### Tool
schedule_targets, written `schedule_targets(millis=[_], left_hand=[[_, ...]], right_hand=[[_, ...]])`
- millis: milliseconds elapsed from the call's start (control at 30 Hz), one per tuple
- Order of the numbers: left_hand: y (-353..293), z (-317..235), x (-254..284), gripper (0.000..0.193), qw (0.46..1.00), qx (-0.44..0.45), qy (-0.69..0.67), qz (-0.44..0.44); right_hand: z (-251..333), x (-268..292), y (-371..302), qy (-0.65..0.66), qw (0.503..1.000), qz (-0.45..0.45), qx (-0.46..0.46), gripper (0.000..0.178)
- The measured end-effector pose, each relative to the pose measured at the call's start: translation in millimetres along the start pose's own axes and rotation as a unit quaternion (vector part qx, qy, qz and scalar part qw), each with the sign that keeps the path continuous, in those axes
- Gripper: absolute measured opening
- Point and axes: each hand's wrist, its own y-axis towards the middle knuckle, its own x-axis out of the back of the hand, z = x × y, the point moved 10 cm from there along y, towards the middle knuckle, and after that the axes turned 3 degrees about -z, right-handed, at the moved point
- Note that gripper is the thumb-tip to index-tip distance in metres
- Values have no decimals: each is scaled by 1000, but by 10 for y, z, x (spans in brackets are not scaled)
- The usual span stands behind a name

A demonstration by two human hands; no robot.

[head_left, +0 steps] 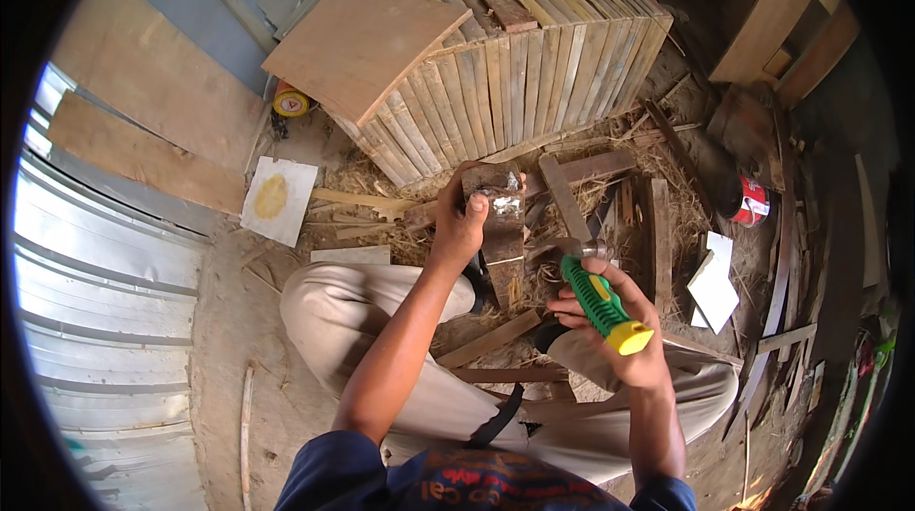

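Note:
My left hand [462, 225] is wrapped round the upper part of a dark brown wooden block [502, 242], its thumb lying across the front face. White patches mark the block near its top, and its lower end is paler and rough. To the right, my right hand [629, 320] grips a hammer [600, 301] by its green and yellow handle. The hammer's metal head points away from me, close to the block's right side; whether the two touch I cannot tell. Both hands are above my crossed legs in beige trousers [372, 320].
A slatted wooden structure [534, 82] stands ahead, with a plywood sheet [367, 49] on it. Wood offcuts [660, 244] and shavings litter the ground. At right are a red can [751, 201] and white pieces [713, 287]; at left, a stained white tile [278, 201] and corrugated metal [114, 349].

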Motion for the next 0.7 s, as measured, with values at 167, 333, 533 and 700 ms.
schedule_targets(millis=[167, 333, 533, 700], left_hand=[[-60, 178, 4, 81, 998, 49, 2, 27], [-67, 17, -166, 103, 999, 20, 6, 39], [-156, -30, -394, 109, 996, 61, -15, 59], [-124, -48, -365, 84, 998, -8, -32, 52]], right_hand=[[499, -46, 100, -418, 897, -75, 123, 36], [1037, -277, 128, -393, 835, -105, 370, 25], [807, -331, 353, -364, 887, -70, 274, 19], [858, -470, 295, -430, 839, -46, 330, 10]])
